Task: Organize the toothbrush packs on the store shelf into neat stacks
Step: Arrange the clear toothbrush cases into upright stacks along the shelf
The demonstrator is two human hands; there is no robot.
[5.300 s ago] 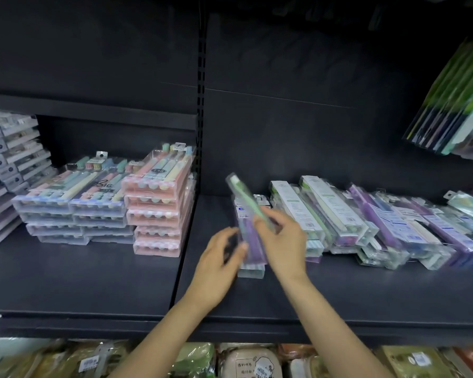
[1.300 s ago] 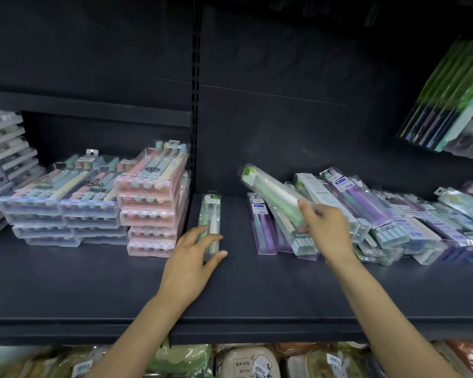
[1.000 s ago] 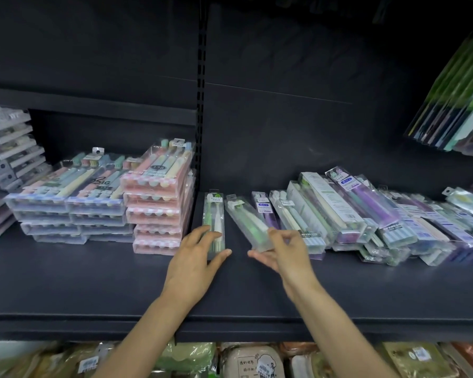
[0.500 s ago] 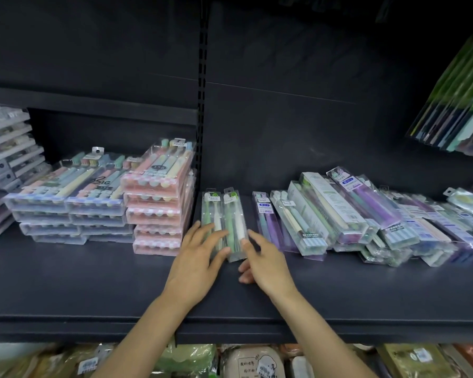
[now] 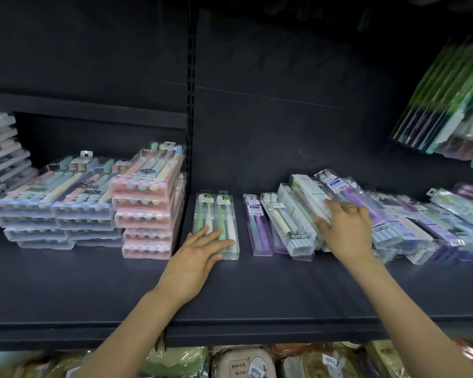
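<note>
Done: two green toothbrush packs (image 5: 215,222) lie flat, side by side and square to the shelf (image 5: 257,293) front edge, at the left end of the right-hand bay, just beside the upright divider.
Left hand: the left hand (image 5: 195,259) rests flat, fingers straight, on the near ends of that green pair, steadying them.
Right hand: the right hand (image 5: 344,230) reaches into the leaning packs; its fingers lie against a white-labelled pack (image 5: 311,196), but whether they have closed round it I cannot tell.
Left to do: my judgement is most of the job. A purple pack (image 5: 258,227) lies alone near the pair; to its right, the jumble of overlapping packs (image 5: 410,222) runs to the shelf's right end, tilted and unsorted by colour.
Around: tidy stacks of pastel multi-packs (image 5: 148,205) fill the left bay; hanging packs (image 5: 453,105) at upper right; other goods below.
In the way: the leaning packs overlap, so pulling one may shift its neighbours.
</note>
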